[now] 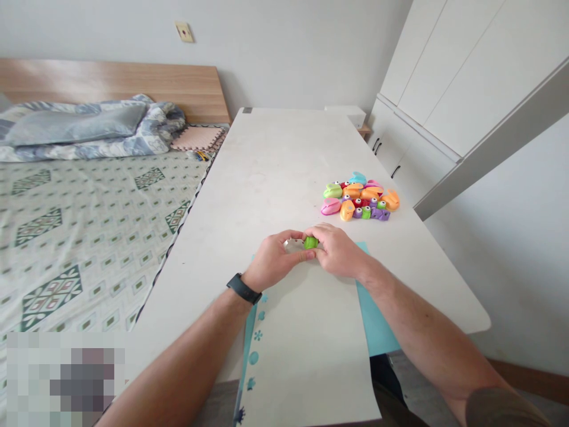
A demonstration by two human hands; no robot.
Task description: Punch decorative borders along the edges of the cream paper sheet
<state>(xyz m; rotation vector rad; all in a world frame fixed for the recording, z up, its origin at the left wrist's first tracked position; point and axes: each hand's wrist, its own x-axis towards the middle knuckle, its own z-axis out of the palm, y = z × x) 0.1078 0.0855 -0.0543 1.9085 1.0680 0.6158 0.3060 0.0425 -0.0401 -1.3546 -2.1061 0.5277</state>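
Note:
Both my hands meet at the middle of the white table (pixel 275 154), closed around a small green paper punch (pixel 310 242). My left hand (pixel 275 258), with a black watch on its wrist, pinches it from the left. My right hand (pixel 338 251) grips it from the right. The punch sits at the far edge of a white sheet of paper (pixel 311 350), which lies over a light blue sheet (pixel 377 326). Punched shapes run down the blue strip along the white sheet's left side.
A pile of several coloured paper punches (pixel 360 200) lies on the table to the far right of my hands. A bed with a patterned cover (pixel 89 207) stands along the left. White cabinets (pixel 427 89) fill the right wall.

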